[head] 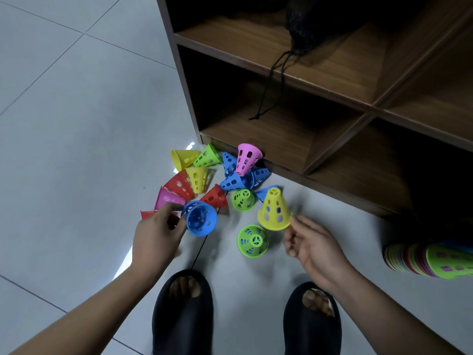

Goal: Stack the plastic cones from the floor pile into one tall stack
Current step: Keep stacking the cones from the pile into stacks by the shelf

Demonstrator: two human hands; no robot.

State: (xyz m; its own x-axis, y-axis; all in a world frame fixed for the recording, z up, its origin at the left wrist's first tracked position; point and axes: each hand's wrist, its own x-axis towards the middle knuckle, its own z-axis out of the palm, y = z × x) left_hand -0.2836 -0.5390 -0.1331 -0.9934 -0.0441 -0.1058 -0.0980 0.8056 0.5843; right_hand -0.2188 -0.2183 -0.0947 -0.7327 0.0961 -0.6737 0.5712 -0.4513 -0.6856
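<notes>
Shelf unit (294, 80) first: dark wood, open cubbies, standing on the floor along the right. In an upper cubby sits a black mesh bag (303, 29), and its cord (268, 90) hangs over the shelf edge in front of the cubby below. How full the bag is, can't tell, it's in shadow.

Down to the cones. The pile (204, 175) lies on the floor right against the foot of the shelves: yellow, green, blue, pink and red, most tipped on their sides, some overlapping. A green cone (253, 240) stands alone between the hands.

Left hand (158, 234) grips a blue cone (201, 219), fingers curled round its wall, the open mouth facing up at us. Right hand (312, 242) pinches a yellow cone (273, 210) by the rim with its fingertips, tip pointing away, a bit blurred.

Far right, at the edge, a stack (430, 260) of many nested cones lies on its side, a green one at the near end.

The floor (76, 111) is pale grey tile with thin joints. Two black slippers (183, 311) at the bottom, toes showing.
</notes>
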